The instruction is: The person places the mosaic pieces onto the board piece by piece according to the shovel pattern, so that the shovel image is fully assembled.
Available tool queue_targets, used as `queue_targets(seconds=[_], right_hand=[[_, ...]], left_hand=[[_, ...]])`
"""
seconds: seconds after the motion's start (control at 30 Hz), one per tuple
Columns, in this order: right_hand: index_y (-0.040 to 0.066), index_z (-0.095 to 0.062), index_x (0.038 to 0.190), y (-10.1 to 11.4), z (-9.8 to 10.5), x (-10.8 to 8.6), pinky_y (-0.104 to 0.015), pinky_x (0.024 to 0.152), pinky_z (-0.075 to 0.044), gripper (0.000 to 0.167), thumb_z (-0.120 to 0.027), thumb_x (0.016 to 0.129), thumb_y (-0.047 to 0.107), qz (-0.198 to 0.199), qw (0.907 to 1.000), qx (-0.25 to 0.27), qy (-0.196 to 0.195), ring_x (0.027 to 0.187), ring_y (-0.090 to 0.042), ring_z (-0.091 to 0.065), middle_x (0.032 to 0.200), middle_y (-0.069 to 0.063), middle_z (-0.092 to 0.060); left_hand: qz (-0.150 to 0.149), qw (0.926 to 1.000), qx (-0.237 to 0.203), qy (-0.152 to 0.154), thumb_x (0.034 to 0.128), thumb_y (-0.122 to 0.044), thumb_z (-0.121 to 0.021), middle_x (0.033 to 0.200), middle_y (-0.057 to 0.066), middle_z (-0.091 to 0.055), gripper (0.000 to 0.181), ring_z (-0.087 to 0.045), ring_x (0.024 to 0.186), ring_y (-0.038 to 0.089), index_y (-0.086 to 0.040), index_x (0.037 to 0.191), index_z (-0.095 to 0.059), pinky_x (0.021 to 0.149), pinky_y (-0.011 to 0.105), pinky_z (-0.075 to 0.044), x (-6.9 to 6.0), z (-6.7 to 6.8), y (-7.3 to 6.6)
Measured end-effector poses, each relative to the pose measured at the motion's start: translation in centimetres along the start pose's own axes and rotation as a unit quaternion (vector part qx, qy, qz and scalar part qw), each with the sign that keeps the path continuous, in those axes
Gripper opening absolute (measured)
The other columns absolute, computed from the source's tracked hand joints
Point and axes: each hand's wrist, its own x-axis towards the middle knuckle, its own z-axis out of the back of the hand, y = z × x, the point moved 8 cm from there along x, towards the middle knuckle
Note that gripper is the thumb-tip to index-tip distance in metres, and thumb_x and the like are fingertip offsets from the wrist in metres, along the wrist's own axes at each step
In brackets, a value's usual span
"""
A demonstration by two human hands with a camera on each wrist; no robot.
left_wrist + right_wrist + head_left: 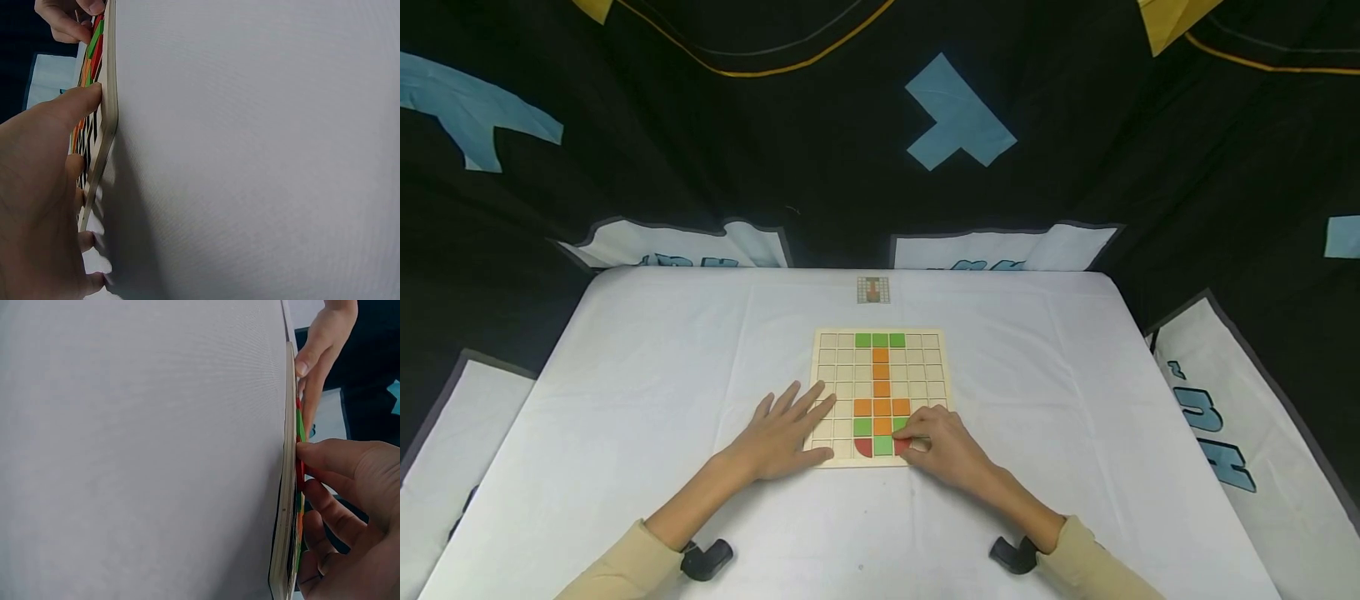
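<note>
A wooden grid board [927, 375] lies flat on the table, with green, orange and red tiles in its cells. My left hand [778, 437] rests on the board's left side, fingers spread and straight, thumb by the near left corner. With thumb and index finger, my right hand [951, 448] pinches a rounded red tile [900, 447] at the near row; the fingers partly cover it. A second rounded red tile [863, 448] sits in the same row, left of a green tile [883, 447]. Orange tiles [881, 372] form a column up to a green row [880, 340].
A small picture card [873, 290] showing a similar tile pattern lies beyond the board. White cloth covers the table [647, 367]. Dark curtains [842, 183] with blue and yellow patches hang behind it.
</note>
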Motion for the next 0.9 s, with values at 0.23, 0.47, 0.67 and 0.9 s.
queue_targets(seconds=[0.23, 0.47, 0.67, 0.9], right_hand=[[0.015, -0.082, 0.099, 0.15, -0.13, -0.08, -0.033, 0.076, -0.036, 0.018, -0.081, 0.082, 0.011, 0.005, 0.9999, -0.009, -0.002, 0.088, -0.010, -0.051, 0.093, 0.012, -0.069], [0.016, -0.082, 0.099, -0.05, -0.31, -0.02, -0.035, 0.080, -0.038, 0.018, -0.080, 0.082, 0.010, -0.006, 1.0000, 0.004, -0.002, 0.087, -0.009, -0.051, 0.093, 0.014, -0.069], [0.015, -0.081, 0.098, 0.11, -0.26, 0.07, -0.038, 0.082, -0.039, 0.019, -0.080, 0.081, 0.008, 0.003, 1.0000, -0.005, -0.003, 0.090, -0.010, -0.054, 0.093, 0.013, -0.070], [0.016, -0.080, 0.101, -0.06, -0.10, 0.07, -0.038, 0.083, -0.039, 0.020, -0.080, 0.082, 0.011, -0.008, 0.9999, -0.004, 0.006, 0.093, -0.010, -0.055, 0.096, 0.012, -0.069]], left_hand=[[-0.001, 1.0000, 0.000, -0.003, 0.0963, -0.057, -0.055, 0.164, 0.011, -0.020, 0.078, -0.012, 0.148, 0.044, -0.016, 0.158, -0.031, 0.111, 0.070, -0.012, -0.05, 0.12, 0.04], [0.000, 1.0000, -0.002, -0.003, 0.0962, -0.056, -0.055, 0.164, 0.012, -0.020, 0.078, -0.012, 0.148, 0.044, -0.015, 0.158, -0.031, 0.111, 0.070, -0.011, -0.16, 0.19, 0.04], [0.000, 1.0000, -0.002, -0.004, 0.0961, -0.056, -0.055, 0.164, 0.012, -0.020, 0.078, -0.012, 0.148, 0.045, -0.015, 0.158, -0.032, 0.111, 0.070, -0.011, -0.14, 0.22, 0.05], [0.001, 0.9999, -0.013, 0.000, 0.0966, -0.056, -0.055, 0.164, 0.011, -0.019, 0.078, -0.012, 0.148, 0.044, -0.016, 0.158, -0.031, 0.112, 0.069, -0.011, -0.08, 0.39, 0.14]])
